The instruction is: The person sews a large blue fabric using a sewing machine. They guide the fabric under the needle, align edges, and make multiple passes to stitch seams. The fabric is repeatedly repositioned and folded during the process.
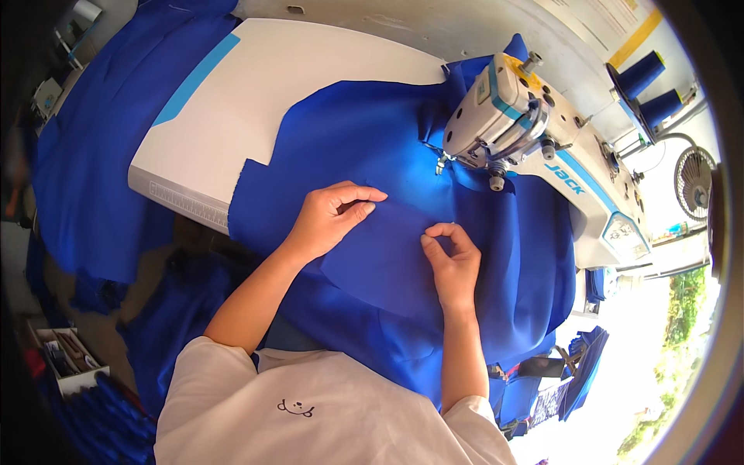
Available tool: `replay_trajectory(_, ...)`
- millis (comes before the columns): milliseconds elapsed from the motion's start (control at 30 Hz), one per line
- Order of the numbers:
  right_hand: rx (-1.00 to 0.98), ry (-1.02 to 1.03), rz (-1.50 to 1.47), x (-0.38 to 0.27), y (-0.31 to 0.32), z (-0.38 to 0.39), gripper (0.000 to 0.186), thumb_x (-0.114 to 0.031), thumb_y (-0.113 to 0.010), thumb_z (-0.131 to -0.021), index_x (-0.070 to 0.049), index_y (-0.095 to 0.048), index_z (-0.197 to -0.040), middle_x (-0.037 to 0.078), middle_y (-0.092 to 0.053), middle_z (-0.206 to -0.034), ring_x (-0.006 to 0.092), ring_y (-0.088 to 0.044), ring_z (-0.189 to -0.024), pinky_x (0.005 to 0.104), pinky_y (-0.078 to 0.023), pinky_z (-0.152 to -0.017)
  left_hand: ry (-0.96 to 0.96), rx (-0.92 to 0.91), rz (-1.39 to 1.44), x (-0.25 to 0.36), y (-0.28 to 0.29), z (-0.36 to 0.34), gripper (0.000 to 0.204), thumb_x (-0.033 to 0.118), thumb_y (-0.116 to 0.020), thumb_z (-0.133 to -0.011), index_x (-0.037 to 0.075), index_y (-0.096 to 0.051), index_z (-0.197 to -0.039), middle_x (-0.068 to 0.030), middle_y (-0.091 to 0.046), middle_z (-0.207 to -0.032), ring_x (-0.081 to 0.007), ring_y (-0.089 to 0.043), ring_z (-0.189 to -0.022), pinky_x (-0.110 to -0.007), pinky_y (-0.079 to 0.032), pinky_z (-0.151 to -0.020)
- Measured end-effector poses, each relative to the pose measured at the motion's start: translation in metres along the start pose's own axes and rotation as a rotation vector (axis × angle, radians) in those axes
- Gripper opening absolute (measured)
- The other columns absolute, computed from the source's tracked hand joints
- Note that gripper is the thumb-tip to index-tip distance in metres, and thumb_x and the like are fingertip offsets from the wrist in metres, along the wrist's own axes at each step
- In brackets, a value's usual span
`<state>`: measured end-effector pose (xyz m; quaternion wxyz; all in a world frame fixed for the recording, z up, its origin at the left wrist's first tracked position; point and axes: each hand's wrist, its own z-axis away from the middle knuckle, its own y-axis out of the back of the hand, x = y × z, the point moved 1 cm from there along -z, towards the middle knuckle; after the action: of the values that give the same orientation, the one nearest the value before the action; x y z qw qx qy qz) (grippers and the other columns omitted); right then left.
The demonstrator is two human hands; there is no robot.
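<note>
A wide sheet of blue fabric (341, 128) lies over the sewing machine's white bed (333, 48) and drapes down toward my lap. My left hand (335, 219) is closed in a pinch on a smaller flat piece of blue fabric (380, 263), left of the needle area. To its right and a little nearer me, my right hand (453, 263) pinches the same piece between thumb and forefinger. The piece spans between both hands, over the larger sheet. Beyond them stands the white sewing machine head (488, 108), its presser foot (441, 164) lit and above the sheet.
More blue cloth (116, 147) hangs off the table's left side. Two blue thread cones (642, 75) stand behind the machine at the right, near a small fan (694, 183). A white box (74, 360) holding small items sits low at the left. Folded blue pieces (585, 364) hang at the lower right.
</note>
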<state>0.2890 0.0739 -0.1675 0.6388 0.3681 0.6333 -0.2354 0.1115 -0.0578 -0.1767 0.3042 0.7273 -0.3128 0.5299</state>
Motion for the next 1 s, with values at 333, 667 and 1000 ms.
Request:
replay_trajectory(333,0.017,0.223,0.186,-0.021,-0.008,0.021,0.011,-0.002,-0.071,-0.083,0.001,-0.071,-0.094,0.010,-0.069,-0.085,0.0185,-0.067,-0.080,0.0359,-0.048,-0.094,-0.519,0.352,-0.685,0.033,0.000,0.033,0.021,-0.002,-0.076,-0.072,0.002,-0.063,-0.088,-0.0072,-0.062,-0.079,-0.0245,-0.062,-0.072,-0.032,-0.051,-0.061)
replay_trajectory(667,-0.199,0.126,0.578,-0.021,-0.016,0.009,0.014,-0.015,-0.069,-0.084,-0.003,-0.063,-0.079,0.011,-0.062,-0.068,0.0278,-0.061,-0.056,0.0380,-0.047,-0.055,-0.183,-0.182,-0.515,-0.011,-0.024,-0.075,0.010,0.015,-0.071,-0.084,0.006,-0.067,-0.086,-0.0077,-0.063,-0.082,-0.0279,-0.063,-0.078,-0.039,-0.051,-0.069)
replay_trajectory(1000,-0.123,0.214,0.648,-0.018,-0.023,0.008,0.016,-0.016,-0.069,-0.084,-0.002,-0.064,-0.077,0.013,-0.065,-0.072,0.0290,-0.063,-0.061,0.0408,-0.049,-0.058,-0.481,-0.112,-0.887,-0.012,-0.038,-0.075,0.014,0.017,-0.073,-0.078,0.008,-0.069,-0.089,-0.0046,-0.064,-0.091,-0.0265,-0.061,-0.094,-0.040,-0.048,-0.083)
